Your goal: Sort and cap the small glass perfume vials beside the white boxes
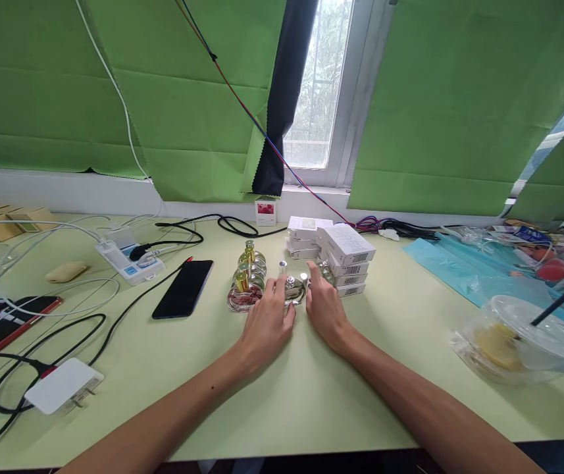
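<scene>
Between my two hands stands a clear glass bottle (pixel 295 289) with a silvery neck top, low on the table. My left hand (pixel 266 322) has its thumb and fingers bent at the bottle's left side. My right hand (pixel 327 306) is at its right, index finger stretched forward; whether it touches the glass is unclear. Several glass bottles with gold collars (pixel 243 283) form a row left of my left hand. Another clear bottle (pixel 327 271) is partly hidden behind my right fingers. A small silvery-topped piece (pixel 282 267) shows beyond my left fingertips.
White boxes (pixel 348 247) are stacked just beyond my right hand. A black phone (pixel 183 289) lies left of the bottles. Cables, a power strip (pixel 131 257) and a white charger (pixel 63 387) spread over the left. A lidded cup in plastic (pixel 518 336) and blue sheeting (pixel 439 263) occupy the right.
</scene>
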A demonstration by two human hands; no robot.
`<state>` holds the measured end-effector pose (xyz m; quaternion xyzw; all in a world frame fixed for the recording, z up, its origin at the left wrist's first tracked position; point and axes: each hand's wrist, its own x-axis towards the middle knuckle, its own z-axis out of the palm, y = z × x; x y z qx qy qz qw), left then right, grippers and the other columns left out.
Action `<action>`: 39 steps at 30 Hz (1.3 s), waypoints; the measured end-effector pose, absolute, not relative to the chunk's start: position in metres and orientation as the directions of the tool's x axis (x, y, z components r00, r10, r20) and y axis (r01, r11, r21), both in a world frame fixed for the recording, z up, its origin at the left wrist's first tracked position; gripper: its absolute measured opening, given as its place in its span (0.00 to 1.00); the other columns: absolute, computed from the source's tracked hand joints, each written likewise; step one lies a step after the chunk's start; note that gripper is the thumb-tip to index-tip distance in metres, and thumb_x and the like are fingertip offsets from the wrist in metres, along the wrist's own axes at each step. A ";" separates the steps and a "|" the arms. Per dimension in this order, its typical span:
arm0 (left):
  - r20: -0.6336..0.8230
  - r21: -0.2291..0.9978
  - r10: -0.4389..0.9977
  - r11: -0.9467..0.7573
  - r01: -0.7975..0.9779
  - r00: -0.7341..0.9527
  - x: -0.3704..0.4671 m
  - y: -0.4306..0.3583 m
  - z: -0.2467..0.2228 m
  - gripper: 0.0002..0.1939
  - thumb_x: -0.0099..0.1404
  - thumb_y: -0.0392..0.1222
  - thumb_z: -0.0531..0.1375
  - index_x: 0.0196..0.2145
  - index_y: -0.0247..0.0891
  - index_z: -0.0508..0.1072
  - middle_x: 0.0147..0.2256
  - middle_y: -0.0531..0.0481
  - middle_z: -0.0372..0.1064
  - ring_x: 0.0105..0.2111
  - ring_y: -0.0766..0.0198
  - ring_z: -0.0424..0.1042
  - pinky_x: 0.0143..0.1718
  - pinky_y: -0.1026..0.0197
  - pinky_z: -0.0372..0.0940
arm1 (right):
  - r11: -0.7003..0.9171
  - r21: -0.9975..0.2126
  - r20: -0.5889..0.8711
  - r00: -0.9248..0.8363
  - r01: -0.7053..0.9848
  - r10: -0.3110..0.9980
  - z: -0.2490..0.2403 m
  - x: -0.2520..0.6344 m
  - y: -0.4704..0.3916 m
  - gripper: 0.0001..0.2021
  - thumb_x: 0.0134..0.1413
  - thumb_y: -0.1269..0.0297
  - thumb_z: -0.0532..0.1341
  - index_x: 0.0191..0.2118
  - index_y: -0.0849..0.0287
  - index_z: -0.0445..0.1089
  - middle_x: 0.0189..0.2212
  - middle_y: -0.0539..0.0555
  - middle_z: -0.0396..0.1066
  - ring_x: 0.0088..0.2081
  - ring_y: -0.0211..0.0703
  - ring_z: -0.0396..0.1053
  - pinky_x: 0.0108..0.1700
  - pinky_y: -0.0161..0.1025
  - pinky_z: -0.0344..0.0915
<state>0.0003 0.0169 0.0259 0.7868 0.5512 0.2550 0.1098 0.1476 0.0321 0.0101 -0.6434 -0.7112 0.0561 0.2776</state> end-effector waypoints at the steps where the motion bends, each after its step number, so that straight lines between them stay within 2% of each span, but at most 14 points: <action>1: 0.281 0.453 0.922 -0.371 0.810 0.265 0.000 0.017 0.026 0.22 0.69 0.37 0.54 0.60 0.38 0.61 0.54 0.38 0.65 0.49 0.51 0.75 0.42 0.56 0.69 | 0.168 -0.436 0.322 -0.021 0.884 0.947 0.010 0.148 0.032 0.34 0.58 0.82 0.49 0.68 0.60 0.44 0.44 0.60 0.74 0.41 0.46 0.74 0.42 0.39 0.69; 9: 0.273 0.458 0.924 -0.369 0.809 0.267 0.000 0.017 0.027 0.22 0.69 0.37 0.54 0.60 0.38 0.61 0.55 0.38 0.65 0.51 0.50 0.74 0.44 0.56 0.69 | 0.129 -0.388 0.258 -0.027 0.913 0.966 0.015 0.149 0.033 0.33 0.59 0.82 0.50 0.69 0.62 0.45 0.40 0.59 0.74 0.39 0.46 0.74 0.39 0.37 0.66; 14: 0.258 0.460 0.929 -0.360 0.812 0.265 0.000 0.016 0.029 0.22 0.69 0.37 0.54 0.60 0.38 0.61 0.55 0.39 0.66 0.51 0.50 0.74 0.45 0.55 0.69 | 0.140 -0.412 0.267 -0.028 0.900 0.963 0.013 0.149 0.033 0.32 0.60 0.82 0.52 0.68 0.63 0.46 0.40 0.60 0.75 0.39 0.47 0.75 0.39 0.37 0.65; 20: 0.266 0.454 0.927 -0.361 0.815 0.263 0.000 0.017 0.028 0.22 0.69 0.37 0.54 0.59 0.39 0.62 0.55 0.39 0.66 0.50 0.50 0.74 0.43 0.56 0.69 | 0.154 -0.459 0.286 -0.019 0.875 0.958 0.010 0.150 0.034 0.34 0.57 0.83 0.55 0.67 0.59 0.48 0.40 0.58 0.75 0.41 0.46 0.75 0.40 0.35 0.65; 28: 0.271 0.452 0.926 -0.364 0.814 0.264 0.000 0.018 0.027 0.22 0.69 0.37 0.54 0.59 0.39 0.62 0.54 0.39 0.66 0.51 0.50 0.74 0.43 0.56 0.69 | 0.164 -0.457 0.300 -0.022 0.874 0.954 0.011 0.149 0.033 0.30 0.56 0.84 0.54 0.63 0.59 0.53 0.40 0.57 0.75 0.39 0.45 0.74 0.36 0.34 0.63; 33: 0.271 0.454 0.926 -0.365 0.813 0.265 0.001 0.017 0.029 0.22 0.69 0.37 0.55 0.59 0.38 0.62 0.54 0.39 0.66 0.50 0.51 0.74 0.43 0.56 0.69 | 0.165 -0.427 0.315 -0.025 0.889 0.949 0.009 0.149 0.035 0.22 0.57 0.84 0.55 0.55 0.60 0.61 0.38 0.56 0.73 0.36 0.44 0.73 0.33 0.34 0.60; 36: 0.267 0.456 0.926 -0.364 0.812 0.265 0.001 0.016 0.029 0.21 0.68 0.36 0.55 0.59 0.38 0.61 0.54 0.39 0.66 0.50 0.51 0.74 0.43 0.56 0.69 | 0.195 -0.426 0.376 -0.024 0.884 0.926 0.006 0.149 0.036 0.15 0.59 0.82 0.55 0.47 0.58 0.65 0.37 0.55 0.72 0.35 0.43 0.71 0.33 0.34 0.60; 39: 0.270 0.455 0.925 -0.367 0.811 0.267 0.001 0.016 0.030 0.21 0.68 0.36 0.55 0.59 0.39 0.61 0.53 0.39 0.66 0.49 0.51 0.75 0.42 0.56 0.69 | 0.247 -0.455 0.473 -0.003 0.855 0.881 0.003 0.149 0.037 0.11 0.63 0.80 0.54 0.45 0.58 0.67 0.40 0.57 0.70 0.35 0.43 0.71 0.34 0.34 0.62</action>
